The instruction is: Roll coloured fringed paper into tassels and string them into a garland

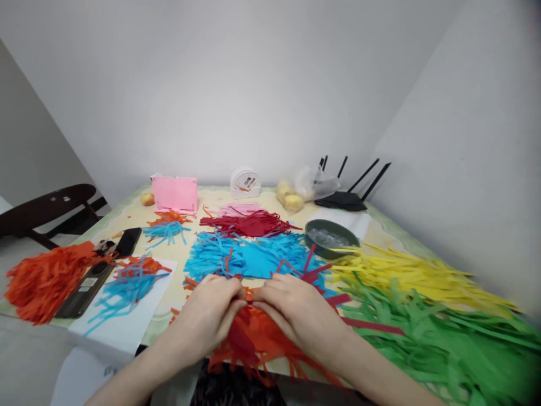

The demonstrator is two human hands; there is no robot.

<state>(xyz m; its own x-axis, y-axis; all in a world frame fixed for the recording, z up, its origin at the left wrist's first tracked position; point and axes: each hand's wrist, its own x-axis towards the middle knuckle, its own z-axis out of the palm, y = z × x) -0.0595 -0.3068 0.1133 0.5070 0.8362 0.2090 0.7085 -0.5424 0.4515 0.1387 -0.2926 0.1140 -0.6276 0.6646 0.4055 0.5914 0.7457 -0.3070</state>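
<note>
Directly before the person, at the near edge of a pale patterned table (389, 225), lies an orange fringed paper-like sheet (268, 332) with dark red strips (243, 341) across it. The left hand (213, 304) and right hand (291, 301) come close together over its upper part, thumbs pressed to fingers, each pinching the orange material; whether any dark red is caught too, I cannot tell.

Just beyond is a bright blue fringed bundle (260, 256), then a dark red fringed bundle (253, 224). To the right are a dark green round bowl (332, 252) holding something clear, a yellow fringed bundle (406, 276) and a green fringed bundle (456, 344). To the left, a blue-and-orange tassel (131, 287) rests on a white sheet (147, 304), near a fluffy orange-red heap (48, 279). Farther back stand a pink upright panel (174, 193) and a black router-like device with antennas (340, 201).
</note>
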